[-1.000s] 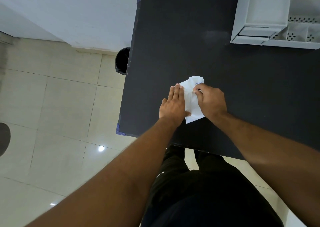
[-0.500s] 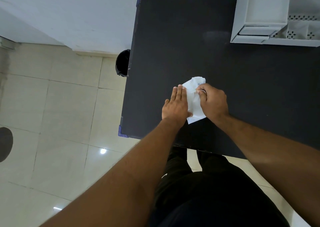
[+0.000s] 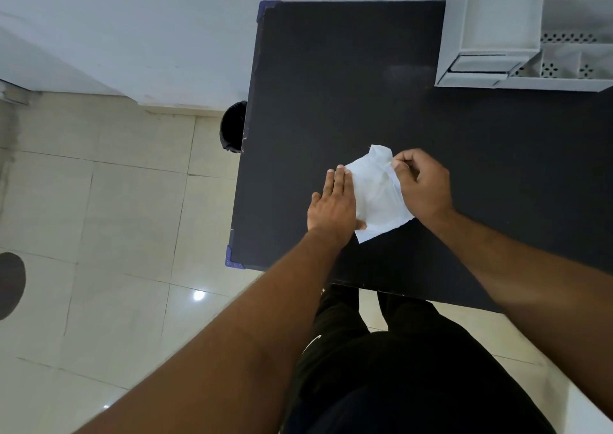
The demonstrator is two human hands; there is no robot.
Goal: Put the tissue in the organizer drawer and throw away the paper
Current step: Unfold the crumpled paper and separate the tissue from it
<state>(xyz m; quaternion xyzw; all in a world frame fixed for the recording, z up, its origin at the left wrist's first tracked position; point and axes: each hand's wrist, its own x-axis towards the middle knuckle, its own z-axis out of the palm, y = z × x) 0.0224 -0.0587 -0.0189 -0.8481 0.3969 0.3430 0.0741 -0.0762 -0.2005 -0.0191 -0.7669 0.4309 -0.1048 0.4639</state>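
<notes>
Right hand [image 3: 423, 186] fingers now lifted, pinching tissue [image 3: 378, 194] edge; left hand [image 3: 333, 206] flat, pressing tissue; organizer [image 3: 491, 28] compartments look empty.

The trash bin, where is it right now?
On the floor at the head view's left, the black bin sits half tucked under the dark table's left edge.

Both forearms are bare with no sleeves, watch or rings showing, and the person wears black trousers [image 3: 398, 367] with a small white mark on the left thigh.
</notes>
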